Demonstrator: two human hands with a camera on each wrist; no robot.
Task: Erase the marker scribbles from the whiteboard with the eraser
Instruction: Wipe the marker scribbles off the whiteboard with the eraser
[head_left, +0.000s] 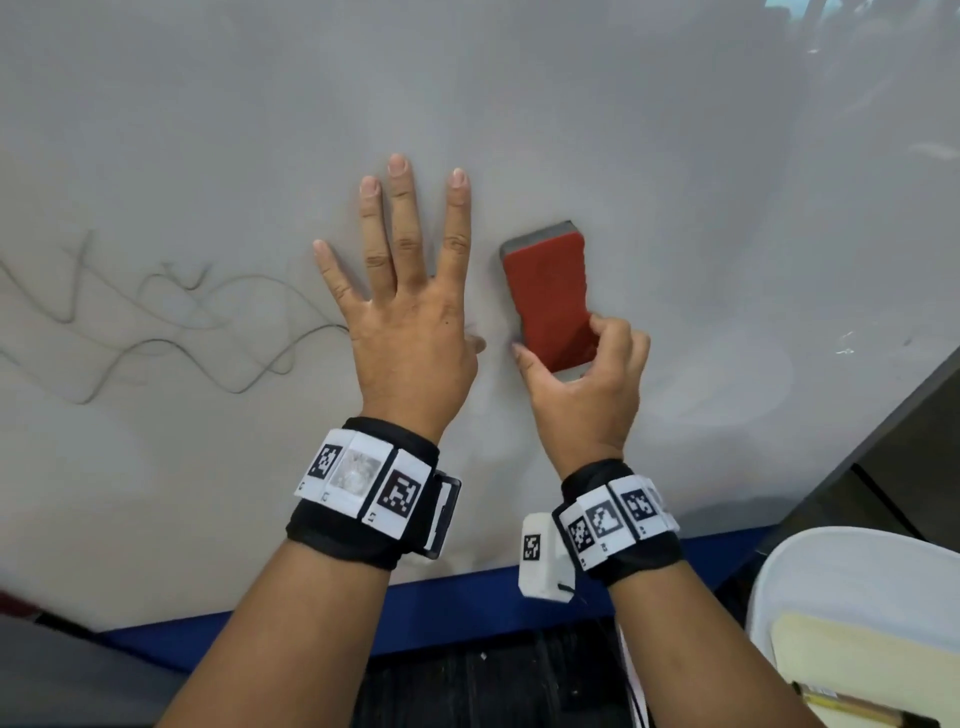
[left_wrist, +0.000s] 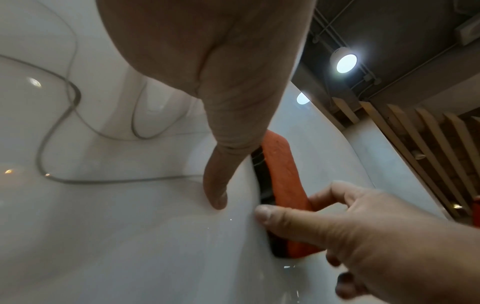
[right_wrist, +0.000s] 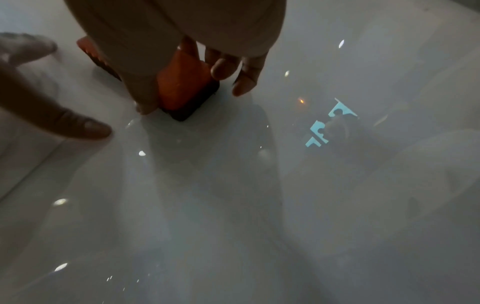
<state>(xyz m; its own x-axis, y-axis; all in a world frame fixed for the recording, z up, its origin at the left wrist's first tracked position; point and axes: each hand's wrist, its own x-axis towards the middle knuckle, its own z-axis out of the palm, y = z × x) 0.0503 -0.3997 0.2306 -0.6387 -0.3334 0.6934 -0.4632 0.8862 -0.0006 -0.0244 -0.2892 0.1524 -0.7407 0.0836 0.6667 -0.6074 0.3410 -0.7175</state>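
The whiteboard (head_left: 675, 156) fills most of the head view. Grey marker scribbles (head_left: 156, 322) loop across its left part, and show as curved lines (left_wrist: 59, 107) in the left wrist view. My left hand (head_left: 410, 291) lies flat on the board with fingers spread, just right of the scribbles. The red eraser (head_left: 550, 301) with a dark felt base sits on the board right of that hand. My right hand (head_left: 582, 374) grips its near end, thumb on the left edge, fingers on the right. The eraser (left_wrist: 283, 174) (right_wrist: 182, 88) shows in both wrist views.
The board's blue lower edge (head_left: 467, 597) runs along the bottom. A dark edge (head_left: 883, 415) bounds the board at the right. A white chair (head_left: 857, 597) with papers on it stands at the lower right.
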